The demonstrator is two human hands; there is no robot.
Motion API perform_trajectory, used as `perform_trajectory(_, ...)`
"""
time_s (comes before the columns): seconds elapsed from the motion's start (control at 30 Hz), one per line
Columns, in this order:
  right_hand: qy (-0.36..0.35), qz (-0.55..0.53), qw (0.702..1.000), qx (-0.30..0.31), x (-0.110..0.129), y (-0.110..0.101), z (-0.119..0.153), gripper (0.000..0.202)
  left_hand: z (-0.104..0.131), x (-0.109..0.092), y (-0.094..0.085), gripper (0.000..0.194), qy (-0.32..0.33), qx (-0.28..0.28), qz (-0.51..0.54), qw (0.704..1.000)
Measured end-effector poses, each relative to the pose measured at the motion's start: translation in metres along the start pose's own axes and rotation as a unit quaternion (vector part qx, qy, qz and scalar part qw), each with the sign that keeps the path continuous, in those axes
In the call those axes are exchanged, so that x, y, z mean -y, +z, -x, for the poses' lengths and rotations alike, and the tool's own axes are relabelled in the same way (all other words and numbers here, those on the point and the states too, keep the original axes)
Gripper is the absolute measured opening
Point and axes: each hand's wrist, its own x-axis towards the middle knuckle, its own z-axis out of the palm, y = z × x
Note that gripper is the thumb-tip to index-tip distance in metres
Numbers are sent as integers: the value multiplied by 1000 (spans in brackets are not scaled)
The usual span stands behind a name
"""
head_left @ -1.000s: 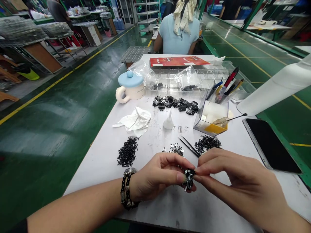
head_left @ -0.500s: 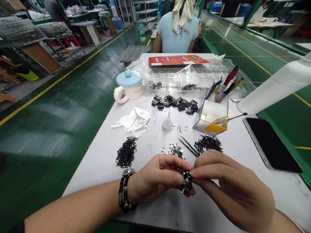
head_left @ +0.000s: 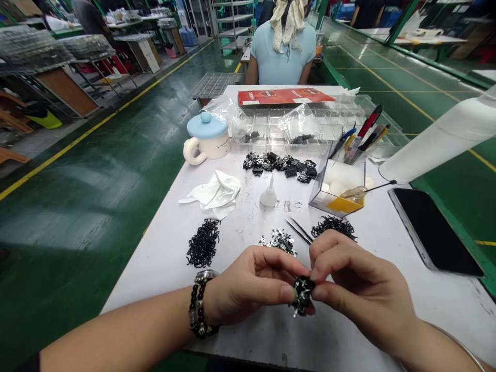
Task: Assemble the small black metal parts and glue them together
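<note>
Over the near part of the table, my left hand (head_left: 259, 281) pinches a small black and silver part (head_left: 303, 294) between thumb and fingers. The thumb and forefinger of my right hand (head_left: 360, 289) are closed at the part's right side; whether they hold a smaller piece there is hidden. Just beyond my hands lies a pile of small silver pieces (head_left: 279, 241). Black tweezers (head_left: 299, 230) rest beside it. One heap of little curved black pieces (head_left: 203, 243) is to the left, another heap of black pieces (head_left: 334, 227) behind my right hand.
A white nozzle bottle (head_left: 268, 194), a white cloth (head_left: 217, 194) and a lidded mug (head_left: 209, 142) stand on the table (head_left: 163, 248). Farther back are black assemblies (head_left: 279, 164). On the right are a clear tool box (head_left: 337, 194) and a phone (head_left: 436, 232). A person (head_left: 284, 51) sits ahead.
My right hand has turned, its fingers more bent and its thumb now against the part's right side. The part has shifted slightly right and down, still in my left hand.
</note>
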Motion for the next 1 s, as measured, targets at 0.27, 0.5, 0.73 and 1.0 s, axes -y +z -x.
perform_trajectory(0.27, -36, 38, 998, 22, 2, -1, 1, 11, 0, -1, -1, 25, 10, 21, -12, 1000)
perform_trajectory(0.5, -51, 50, 997, 31, 1, -1, 2, 11, 0, -1, -3, 26, 18, 32, -26, 999)
perform_trajectory(0.73, 89, -69, 980, 165, -2, -12, -2, 13, 3, -2, 0, 20, -14, 29, -37, 999)
perform_trajectory(1.0, 133, -83, 962, 223, 5, -17, -11, 9, 4, -2, 1, 19, -56, 14, -39, 998)
